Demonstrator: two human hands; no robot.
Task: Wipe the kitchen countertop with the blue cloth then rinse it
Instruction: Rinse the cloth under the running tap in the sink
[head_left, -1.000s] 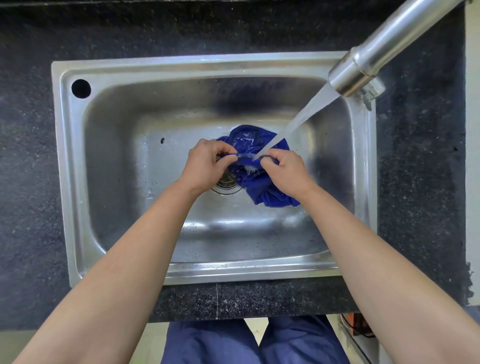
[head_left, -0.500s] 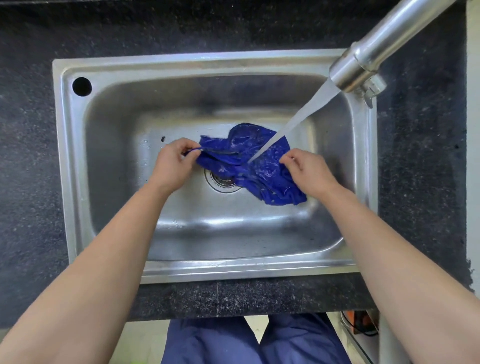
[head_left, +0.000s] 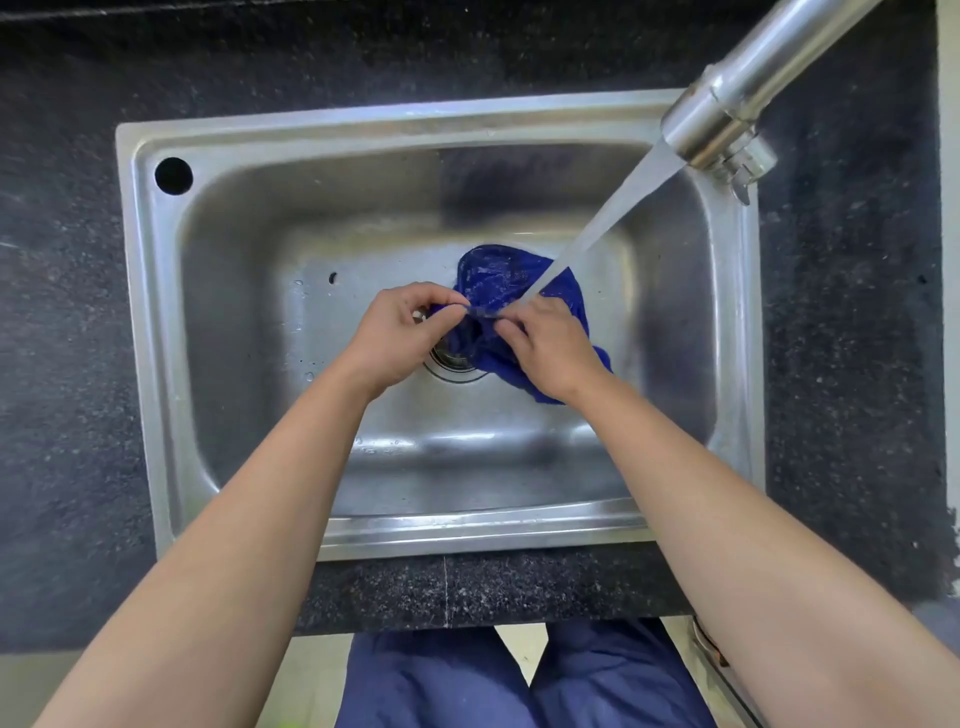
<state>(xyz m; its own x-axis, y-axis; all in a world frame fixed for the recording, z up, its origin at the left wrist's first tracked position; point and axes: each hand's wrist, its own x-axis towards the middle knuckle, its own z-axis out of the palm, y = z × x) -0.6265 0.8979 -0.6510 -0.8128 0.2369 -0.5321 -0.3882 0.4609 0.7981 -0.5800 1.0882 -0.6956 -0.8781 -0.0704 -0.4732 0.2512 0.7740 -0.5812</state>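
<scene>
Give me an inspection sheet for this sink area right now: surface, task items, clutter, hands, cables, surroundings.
Surface: dark speckled countertop around a steel sink.
Job's things: blue cloth bunched, held over the drain, under running water from the faucet.
Clutter: nothing seen.
Grippers: left hand and right hand both pinch the cloth, close together.
Cables: nothing seen.
Surroundings: person's blue trousers below the counter edge.

Blue cloth (head_left: 511, 283) wet, bunched, inside sink (head_left: 156, 364) above drain, under water stream. Countertop (head_left: 62, 364) dark, speckled.
</scene>
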